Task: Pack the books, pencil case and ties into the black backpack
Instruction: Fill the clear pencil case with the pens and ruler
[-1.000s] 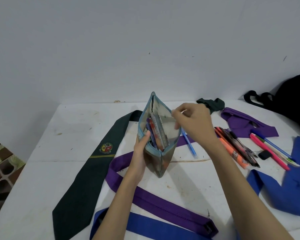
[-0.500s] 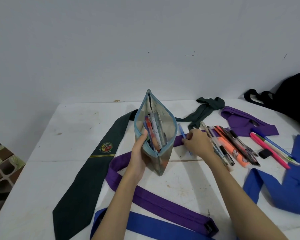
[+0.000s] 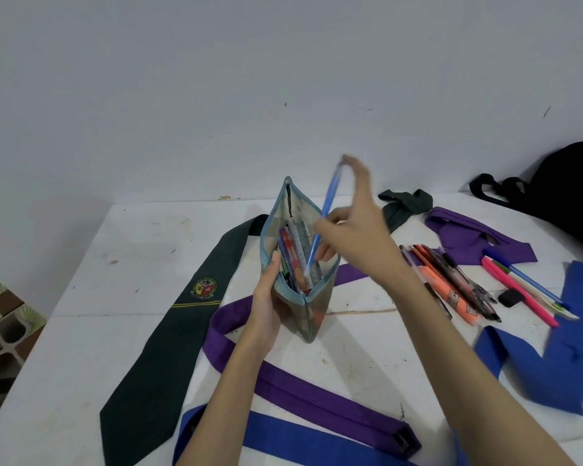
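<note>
My left hand (image 3: pixel 266 306) grips the near end of the see-through pencil case (image 3: pixel 313 312), which stands with its mouth wide open and pens and a ruler inside. My right hand (image 3: pixel 357 230) holds a blue pen (image 3: pixel 327 206) steeply tilted, its lower tip inside the case's mouth. A dark green crested tie (image 3: pixel 169 334), a purple tie (image 3: pixel 303 388) and a blue tie (image 3: pixel 552 358) lie across the white table (image 3: pixel 91 297). The black backpack (image 3: pixel 566 183) sits at the far right against the wall.
Several loose pens and highlighters (image 3: pixel 451 280) lie right of the case, with a small black eraser (image 3: pixel 510 297) beside them. A second folded purple tie (image 3: pixel 468 233) and a bunched green tie end (image 3: pixel 406 203) lie behind. The table's left edge drops to a patterned floor (image 3: pixel 4 331).
My right hand went down to the table right of the case, picked up a blue pen and has lifted it to the case's mouth. My left hand kept holding the case.
</note>
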Tool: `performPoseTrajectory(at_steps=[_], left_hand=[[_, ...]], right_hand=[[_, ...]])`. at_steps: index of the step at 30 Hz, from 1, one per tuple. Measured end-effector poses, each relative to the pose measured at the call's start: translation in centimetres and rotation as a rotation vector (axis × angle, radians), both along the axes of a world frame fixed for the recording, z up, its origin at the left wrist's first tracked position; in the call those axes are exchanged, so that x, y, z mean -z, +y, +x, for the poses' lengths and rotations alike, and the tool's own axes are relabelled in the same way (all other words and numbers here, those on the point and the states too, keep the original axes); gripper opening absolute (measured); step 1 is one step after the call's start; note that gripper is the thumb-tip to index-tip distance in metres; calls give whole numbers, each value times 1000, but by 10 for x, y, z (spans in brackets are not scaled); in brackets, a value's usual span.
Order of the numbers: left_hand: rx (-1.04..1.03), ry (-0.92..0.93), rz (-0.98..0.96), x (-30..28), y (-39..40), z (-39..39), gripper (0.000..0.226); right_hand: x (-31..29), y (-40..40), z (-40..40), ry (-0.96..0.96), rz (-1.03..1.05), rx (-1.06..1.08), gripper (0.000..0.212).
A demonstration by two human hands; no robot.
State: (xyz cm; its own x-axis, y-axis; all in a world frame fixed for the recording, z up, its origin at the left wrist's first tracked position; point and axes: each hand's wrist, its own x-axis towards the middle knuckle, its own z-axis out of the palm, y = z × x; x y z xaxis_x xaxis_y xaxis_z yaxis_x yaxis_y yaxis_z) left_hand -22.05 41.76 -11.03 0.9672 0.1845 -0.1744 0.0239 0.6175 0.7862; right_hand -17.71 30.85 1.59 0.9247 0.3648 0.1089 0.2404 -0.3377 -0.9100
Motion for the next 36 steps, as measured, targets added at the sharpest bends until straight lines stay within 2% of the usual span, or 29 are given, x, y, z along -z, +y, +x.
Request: performPoseTrajectory(at_steps=[3,5,10,15,17,19,23,25,27,30,31,33,36], left_hand=[[19,-7,16,0,0,1,42],[13,7,16,1,1,2,42],[-4,39,21,0,-1,2,49],[-29,69,-17,-1,-1,3,60],[-22,69,-13,-1,-2,2,56],[-9,68,-8,0,-1,3,48],[-9,73,7,7,2,7,72],[-11,76,22,9,2,8,76],[-1,63,17,13,3,9,70],[17,64,7,14,3,10,69],[19,68,12,15,3,10,70],[22,74,31,16,3,11,77],[23,71,50,19,4,11,89]], right_hand=[[18,10,5,-41,-302,-122,72],[26,14,11,-92,-452,-151,64],[24,18,17,-228,-571,-208,50],[37,27,18,-279,-837,-320,31],[44,27,19,-298,-807,-284,28],[42,23,20,-314,-649,-207,27],[36,-4,25,-329,-272,90,19],[44,-25,33,-303,-193,250,16],[60,-47,45,-239,-310,355,16],[91,-76,57,-129,-716,357,17],[100,-81,57,-101,-792,350,20],[112,-83,55,-79,-819,359,30],[116,-76,51,-88,-850,414,27]])
